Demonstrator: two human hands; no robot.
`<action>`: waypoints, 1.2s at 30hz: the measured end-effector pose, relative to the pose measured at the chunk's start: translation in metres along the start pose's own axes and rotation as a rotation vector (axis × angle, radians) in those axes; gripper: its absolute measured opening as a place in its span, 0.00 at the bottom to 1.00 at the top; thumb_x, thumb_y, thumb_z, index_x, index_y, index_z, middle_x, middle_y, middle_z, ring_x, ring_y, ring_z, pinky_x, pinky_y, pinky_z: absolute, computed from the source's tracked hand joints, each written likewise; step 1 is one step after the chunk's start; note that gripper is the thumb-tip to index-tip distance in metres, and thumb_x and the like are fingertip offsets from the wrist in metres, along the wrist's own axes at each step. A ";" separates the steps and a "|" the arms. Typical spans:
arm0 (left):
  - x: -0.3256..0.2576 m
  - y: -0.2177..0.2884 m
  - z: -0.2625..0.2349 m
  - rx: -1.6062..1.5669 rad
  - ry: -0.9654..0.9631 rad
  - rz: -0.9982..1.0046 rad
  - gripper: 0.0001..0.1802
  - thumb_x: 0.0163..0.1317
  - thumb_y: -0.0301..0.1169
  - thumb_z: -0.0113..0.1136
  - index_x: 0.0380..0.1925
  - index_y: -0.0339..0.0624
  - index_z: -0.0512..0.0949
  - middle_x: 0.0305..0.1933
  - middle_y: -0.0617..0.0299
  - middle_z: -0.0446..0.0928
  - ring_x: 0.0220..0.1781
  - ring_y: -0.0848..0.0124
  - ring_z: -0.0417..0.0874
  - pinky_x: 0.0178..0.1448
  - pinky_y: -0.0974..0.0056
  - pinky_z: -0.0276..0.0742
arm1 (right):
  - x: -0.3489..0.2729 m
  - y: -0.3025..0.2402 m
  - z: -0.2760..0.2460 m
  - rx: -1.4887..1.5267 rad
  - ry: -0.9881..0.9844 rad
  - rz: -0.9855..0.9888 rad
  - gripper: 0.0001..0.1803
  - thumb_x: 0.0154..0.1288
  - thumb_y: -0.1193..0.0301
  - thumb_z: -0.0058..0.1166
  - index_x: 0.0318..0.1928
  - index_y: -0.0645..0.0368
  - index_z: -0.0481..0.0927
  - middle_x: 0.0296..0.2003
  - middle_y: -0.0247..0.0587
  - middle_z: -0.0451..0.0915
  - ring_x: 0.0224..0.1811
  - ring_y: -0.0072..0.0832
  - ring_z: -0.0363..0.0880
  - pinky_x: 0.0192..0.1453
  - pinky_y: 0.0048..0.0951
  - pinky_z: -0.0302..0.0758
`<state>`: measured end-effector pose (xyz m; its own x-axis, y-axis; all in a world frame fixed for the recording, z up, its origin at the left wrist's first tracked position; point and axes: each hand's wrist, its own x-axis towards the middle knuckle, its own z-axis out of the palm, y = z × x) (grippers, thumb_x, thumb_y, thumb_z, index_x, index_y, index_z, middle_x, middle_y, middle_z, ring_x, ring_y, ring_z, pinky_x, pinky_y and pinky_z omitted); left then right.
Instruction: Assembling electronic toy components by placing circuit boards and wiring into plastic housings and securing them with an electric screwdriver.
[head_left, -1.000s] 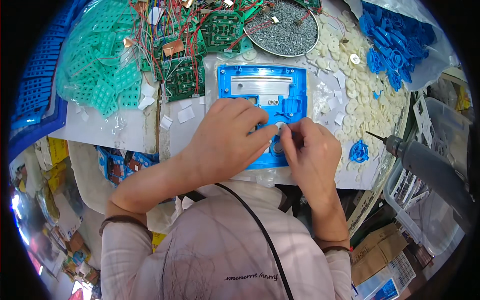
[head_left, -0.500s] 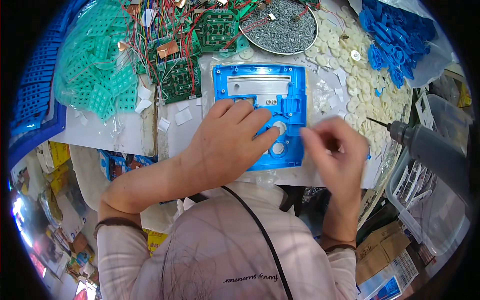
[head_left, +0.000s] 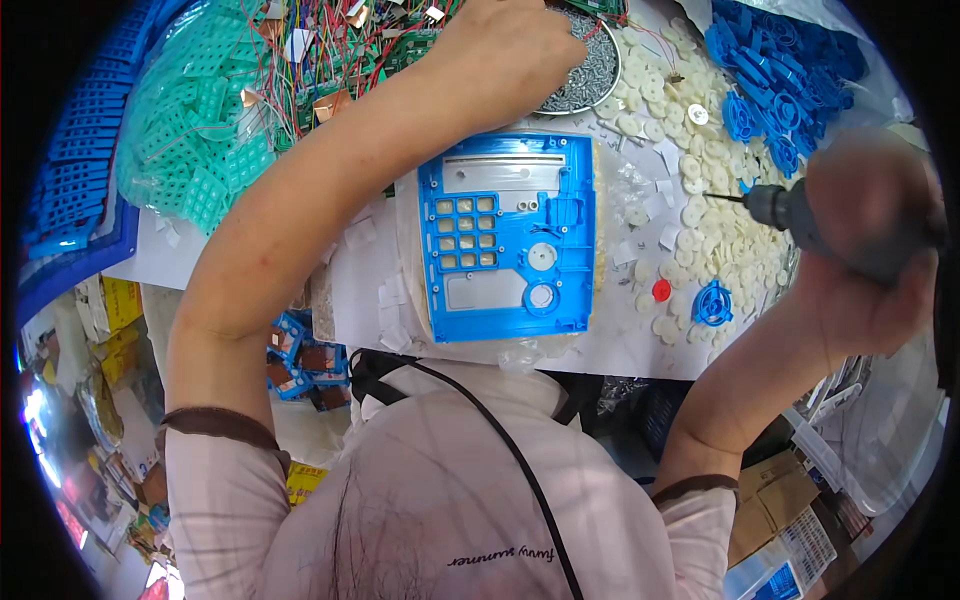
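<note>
A blue plastic housing [head_left: 577,240] lies open side up on the white table in front of me, with a grid of keypad holes and two round holes. My left hand [head_left: 510,55] reaches past it to a round metal dish [head_left: 614,88] of small screws [head_left: 585,80]. Its fingers are curled down at the screws, and their tips are hidden. At the far right, my right hand [head_left: 865,305] is wrapped round a dark grey electric screwdriver [head_left: 800,215]. The thin bit points left over pale discs, away from the housing.
Green circuit boards [head_left: 405,50] with tangled wires lie beyond my left forearm. Light green keypads [head_left: 215,150] fill a bag at the left. Many cream discs [head_left: 715,160], a red disc [head_left: 661,290] and a blue ring part [head_left: 712,303] lie right of the housing. Blue parts [head_left: 780,60] are heaped behind.
My left hand has gone from the housing up to the screw dish. My right hand has moved right from beside the housing and taken hold of the electric screwdriver.
</note>
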<state>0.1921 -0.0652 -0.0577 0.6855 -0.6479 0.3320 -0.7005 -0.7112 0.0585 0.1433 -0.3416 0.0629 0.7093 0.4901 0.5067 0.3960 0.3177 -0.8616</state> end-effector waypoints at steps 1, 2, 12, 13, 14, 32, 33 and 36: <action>0.000 -0.001 0.002 0.000 0.025 -0.015 0.10 0.62 0.35 0.59 0.25 0.46 0.83 0.33 0.59 0.82 0.44 0.59 0.81 0.51 0.52 0.69 | -0.005 -0.002 0.003 -0.021 0.009 0.060 0.29 0.72 0.55 0.51 0.63 0.64 0.73 0.38 0.39 0.75 0.34 0.27 0.68 0.41 0.34 0.65; 0.001 -0.003 0.005 0.001 0.050 -0.030 0.10 0.62 0.35 0.59 0.25 0.46 0.83 0.33 0.59 0.82 0.44 0.59 0.81 0.51 0.52 0.69 | -0.009 0.005 0.009 -0.064 0.020 0.092 0.27 0.71 0.57 0.53 0.63 0.62 0.73 0.38 0.37 0.73 0.35 0.26 0.67 0.43 0.34 0.64; -0.055 0.056 -0.055 -0.496 0.114 0.137 0.08 0.58 0.33 0.70 0.27 0.48 0.79 0.32 0.65 0.77 0.37 0.63 0.79 0.49 0.54 0.67 | -0.038 0.004 0.068 -0.038 0.164 0.151 0.17 0.68 0.64 0.62 0.52 0.45 0.70 0.31 0.25 0.71 0.31 0.22 0.68 0.42 0.31 0.63; -0.069 0.068 -0.060 -0.593 0.094 0.097 0.09 0.56 0.32 0.72 0.26 0.50 0.78 0.32 0.67 0.77 0.37 0.66 0.78 0.50 0.56 0.65 | -0.041 0.000 0.075 0.011 0.175 0.176 0.16 0.69 0.64 0.63 0.51 0.44 0.70 0.30 0.23 0.71 0.30 0.20 0.67 0.40 0.30 0.63; -0.078 0.078 -0.064 -0.718 0.053 0.040 0.09 0.55 0.31 0.73 0.26 0.50 0.79 0.33 0.67 0.78 0.37 0.66 0.78 0.50 0.56 0.65 | -0.044 -0.004 0.085 0.055 0.182 0.193 0.16 0.69 0.64 0.64 0.49 0.43 0.70 0.28 0.21 0.71 0.28 0.19 0.67 0.38 0.29 0.62; -0.133 0.111 -0.053 -0.754 0.194 -0.133 0.13 0.53 0.31 0.73 0.41 0.53 0.86 0.42 0.72 0.83 0.36 0.70 0.75 0.51 0.52 0.55 | -0.044 0.004 0.135 0.316 0.207 0.098 0.17 0.60 0.69 0.75 0.39 0.44 0.75 0.19 0.22 0.79 0.17 0.15 0.74 0.26 0.21 0.71; -0.133 0.110 -0.053 -0.740 0.194 -0.127 0.13 0.53 0.32 0.73 0.40 0.53 0.86 0.42 0.72 0.83 0.35 0.70 0.75 0.50 0.53 0.55 | -0.044 0.004 0.136 0.311 0.211 0.104 0.18 0.60 0.69 0.75 0.39 0.44 0.75 0.19 0.22 0.78 0.17 0.16 0.74 0.26 0.21 0.71; -0.136 0.110 -0.054 -0.658 0.179 -0.089 0.15 0.53 0.35 0.74 0.42 0.52 0.86 0.44 0.72 0.83 0.38 0.69 0.76 0.51 0.52 0.57 | -0.046 0.003 0.139 0.270 0.241 0.119 0.18 0.60 0.68 0.75 0.39 0.44 0.74 0.18 0.21 0.77 0.17 0.17 0.73 0.26 0.22 0.71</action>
<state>0.0115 -0.0407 -0.0458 0.7424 -0.4996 0.4464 -0.6565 -0.4092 0.6338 0.0310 -0.2503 0.0418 0.8707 0.3411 0.3542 0.1578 0.4882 -0.8583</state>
